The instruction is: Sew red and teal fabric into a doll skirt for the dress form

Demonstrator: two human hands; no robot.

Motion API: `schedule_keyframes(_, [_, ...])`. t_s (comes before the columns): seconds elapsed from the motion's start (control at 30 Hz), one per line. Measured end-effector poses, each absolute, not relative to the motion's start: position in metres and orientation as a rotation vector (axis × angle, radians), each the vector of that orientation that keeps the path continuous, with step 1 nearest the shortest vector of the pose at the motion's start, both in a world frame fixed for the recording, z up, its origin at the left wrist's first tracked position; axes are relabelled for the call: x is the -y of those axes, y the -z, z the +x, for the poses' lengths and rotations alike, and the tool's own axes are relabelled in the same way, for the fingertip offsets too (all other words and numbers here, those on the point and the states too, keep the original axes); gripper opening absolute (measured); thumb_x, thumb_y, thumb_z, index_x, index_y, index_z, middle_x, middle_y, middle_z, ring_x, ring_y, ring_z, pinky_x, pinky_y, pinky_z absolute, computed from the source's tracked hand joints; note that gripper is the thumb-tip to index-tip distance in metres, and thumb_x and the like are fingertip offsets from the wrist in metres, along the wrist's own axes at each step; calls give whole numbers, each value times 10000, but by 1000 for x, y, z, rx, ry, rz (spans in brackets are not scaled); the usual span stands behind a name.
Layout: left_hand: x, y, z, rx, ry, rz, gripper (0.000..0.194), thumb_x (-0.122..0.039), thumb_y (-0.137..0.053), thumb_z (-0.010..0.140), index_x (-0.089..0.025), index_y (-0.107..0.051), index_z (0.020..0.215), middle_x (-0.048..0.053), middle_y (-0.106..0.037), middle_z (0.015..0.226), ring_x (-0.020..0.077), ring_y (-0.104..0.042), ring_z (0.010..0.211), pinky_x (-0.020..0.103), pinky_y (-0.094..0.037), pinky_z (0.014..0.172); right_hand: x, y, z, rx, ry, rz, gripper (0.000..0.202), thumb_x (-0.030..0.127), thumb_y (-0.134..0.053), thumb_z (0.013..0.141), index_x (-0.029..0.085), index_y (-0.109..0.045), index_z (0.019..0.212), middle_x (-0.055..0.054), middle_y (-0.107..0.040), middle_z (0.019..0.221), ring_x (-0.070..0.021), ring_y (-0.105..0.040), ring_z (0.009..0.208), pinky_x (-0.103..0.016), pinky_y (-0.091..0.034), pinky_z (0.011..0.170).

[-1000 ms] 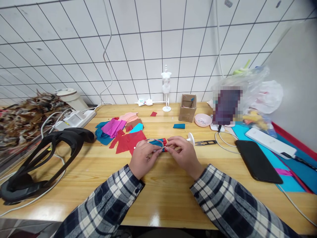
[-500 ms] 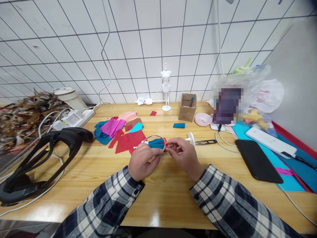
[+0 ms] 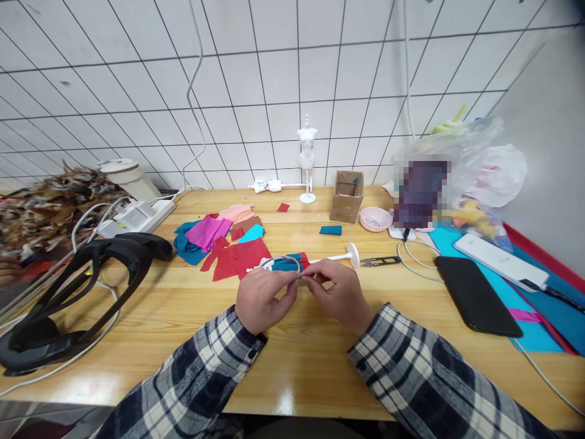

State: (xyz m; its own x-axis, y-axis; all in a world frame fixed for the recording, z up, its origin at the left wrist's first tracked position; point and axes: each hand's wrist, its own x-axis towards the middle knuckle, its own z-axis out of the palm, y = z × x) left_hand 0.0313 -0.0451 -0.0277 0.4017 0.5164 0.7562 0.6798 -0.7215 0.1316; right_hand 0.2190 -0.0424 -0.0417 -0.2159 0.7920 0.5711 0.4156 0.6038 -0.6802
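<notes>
My left hand (image 3: 266,300) is closed, its thumb and forefinger pinching a thin grey band (image 3: 299,264) bent into a loop. Close beside it, the fingertips of my right hand (image 3: 339,294) pinch the same band, and the two hands almost meet. Just behind the loop lies a small white dress-form mannequin on its side, wrapped in blue and red cloth (image 3: 286,264). Its round white base (image 3: 353,255) points to the right. Thread snips (image 3: 380,261) rest beyond that base. Red fabric scraps (image 3: 240,259) lie to the left of the mannequin.
Coloured cloth pieces (image 3: 208,235) are heaped behind left. An upright mannequin (image 3: 307,152), a cardboard box (image 3: 346,204) and a pink bowl of beads (image 3: 375,221) stand farther back. A black headset (image 3: 86,292) is at left, a black phone (image 3: 475,296) at right. Another person's hand seems to show at the far left edge.
The grey loop has dropped lower and looks flatter. My right fingers have come closer to my left fingertips. A hand-like shape with something red has appeared at the far left.
</notes>
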Motion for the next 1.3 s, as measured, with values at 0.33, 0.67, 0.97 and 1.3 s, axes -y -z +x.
schedule_keyframes(0.33, [58, 20, 39, 1266, 1601, -2407, 120, -146, -627, 782, -208, -587, 878, -32, -671, 700, 96, -578, 544, 221, -479, 550, 55, 29, 214, 2113, -44, -806, 189, 201, -417, 958, 225, -594, 895, -46, -667, 837, -160, -609, 728, -266, -465, 632])
schedule_keyframes(0.67, [63, 25, 40, 1304, 1805, -2448, 192, -101, -643, 785, -211, -517, 879, -39, -606, 688, 82, -521, 537, 205, -457, 522, 54, 32, 213, 2014, 77, -661, 192, 151, -436, 925, 224, -611, 894, -29, -676, 794, -135, -629, 712, -236, -478, 638])
schedule_keyframes(0.97, [64, 18, 41, 1217, 1851, -2547, 274, -46, -619, 788, -220, -407, 795, -53, -577, 673, 79, -542, 543, 201, -446, 533, 51, 33, 209, 1938, 13, -579, 144, 80, -475, 872, 196, -560, 881, -37, -665, 801, -128, -613, 702, -228, -463, 617])
schedule_keyframes(1.3, [1, 19, -19, 1654, 1968, -1661, 152, -177, -609, 799, -214, -462, 804, -42, -496, 700, 115, -539, 617, 226, -456, 583, 68, 25, 217, 1894, -80, -547, 133, 102, -474, 892, 214, -542, 912, -36, -644, 814, -143, -600, 730, -257, -491, 654])
